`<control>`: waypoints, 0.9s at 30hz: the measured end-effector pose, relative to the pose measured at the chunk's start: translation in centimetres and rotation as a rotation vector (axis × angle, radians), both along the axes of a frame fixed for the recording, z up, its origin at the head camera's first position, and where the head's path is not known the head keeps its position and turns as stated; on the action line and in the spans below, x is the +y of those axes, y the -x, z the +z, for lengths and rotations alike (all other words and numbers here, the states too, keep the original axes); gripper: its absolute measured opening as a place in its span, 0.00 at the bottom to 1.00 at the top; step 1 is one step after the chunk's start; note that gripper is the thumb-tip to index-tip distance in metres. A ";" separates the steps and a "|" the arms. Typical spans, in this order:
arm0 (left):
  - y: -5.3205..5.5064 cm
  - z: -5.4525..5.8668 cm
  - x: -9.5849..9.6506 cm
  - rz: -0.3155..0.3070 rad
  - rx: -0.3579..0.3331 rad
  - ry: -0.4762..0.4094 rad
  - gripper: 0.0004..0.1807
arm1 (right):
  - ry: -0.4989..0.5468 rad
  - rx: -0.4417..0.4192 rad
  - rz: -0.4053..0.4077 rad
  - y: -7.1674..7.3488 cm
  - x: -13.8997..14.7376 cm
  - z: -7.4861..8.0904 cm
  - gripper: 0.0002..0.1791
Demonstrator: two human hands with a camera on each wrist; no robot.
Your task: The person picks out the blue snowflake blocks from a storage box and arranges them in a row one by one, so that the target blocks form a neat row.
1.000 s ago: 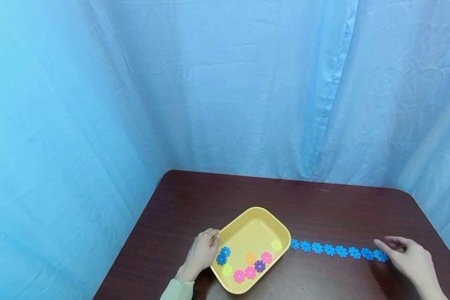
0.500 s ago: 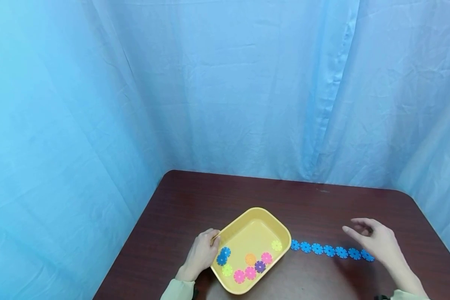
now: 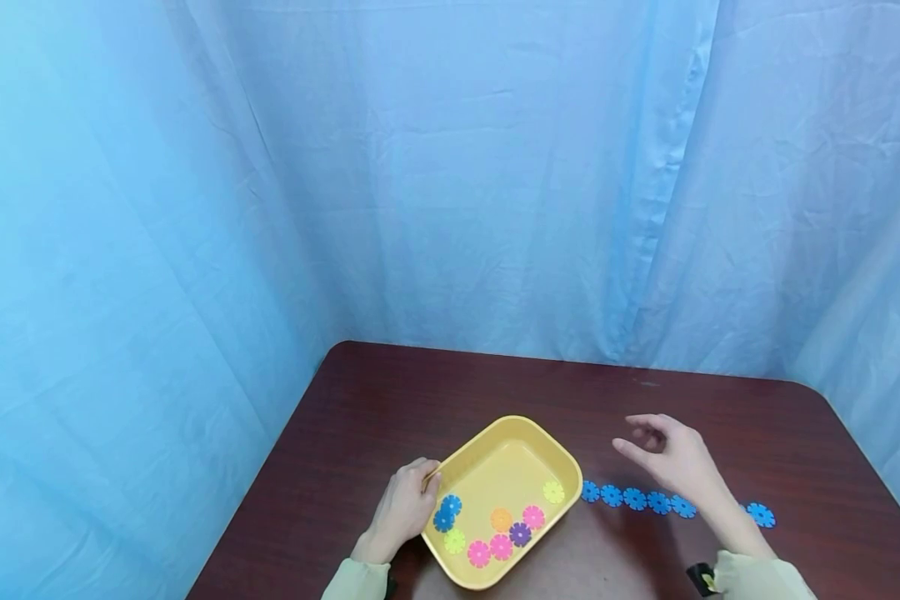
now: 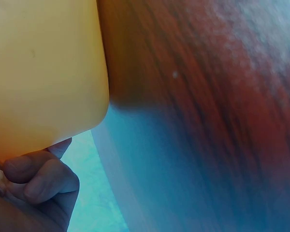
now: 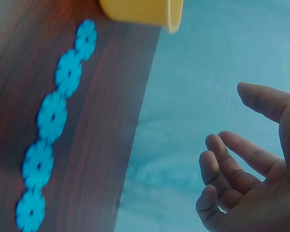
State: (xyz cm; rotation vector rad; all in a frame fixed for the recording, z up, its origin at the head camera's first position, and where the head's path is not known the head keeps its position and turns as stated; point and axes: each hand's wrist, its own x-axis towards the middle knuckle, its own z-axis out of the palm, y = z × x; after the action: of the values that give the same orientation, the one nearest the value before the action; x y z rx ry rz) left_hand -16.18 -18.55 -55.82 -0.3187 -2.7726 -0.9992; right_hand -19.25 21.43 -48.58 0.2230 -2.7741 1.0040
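My left hand [image 3: 402,510] grips the left rim of a yellow plastic bin [image 3: 512,427], with the thumb over the edge; in the left wrist view the fingers curl at the bin's lower side. Inside the bin lie notched flower-shaped discs: blue [image 3: 443,519], yellow [image 3: 454,541], pink [image 3: 478,552], orange [image 3: 501,520] and purple [image 3: 520,534]. A row of blue flower discs [image 3: 634,499] runs along the table to the right of the bin. Above this row hovers my right hand [image 3: 678,458], thumb and fingers apart and nothing between them. Its forearm hides part of the row.
The dark wood table [image 3: 420,383] has rounded far corners. Light blue curtains [image 3: 450,183] hang behind it and along both sides. The right end of the row shows as a single blue disc [image 3: 761,515] beyond the right forearm.
My right hand has moved left from the row's right end towards the bin, passing above the discs. The left hand and the bin have stayed in place.
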 end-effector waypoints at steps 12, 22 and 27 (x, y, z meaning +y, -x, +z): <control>0.0 0.1 -0.1 0.005 -0.004 0.002 0.09 | 0.067 0.011 0.120 0.8 -6.0 0.1 0.25; -0.1 0.1 -0.2 0.002 0.032 0.005 0.08 | 0.123 0.000 0.204 1.1 -9.9 -0.8 0.21; 0.0 0.0 -0.2 0.005 0.026 0.000 0.08 | 0.111 -0.031 0.228 1.2 -11.7 -1.5 0.22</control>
State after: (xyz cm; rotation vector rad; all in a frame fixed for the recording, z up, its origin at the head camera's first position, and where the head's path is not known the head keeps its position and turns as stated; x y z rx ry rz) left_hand -16.13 -18.75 -55.78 -0.3222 -2.7489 -0.9864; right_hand -20.45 9.75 -50.03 0.5215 -2.7551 1.2196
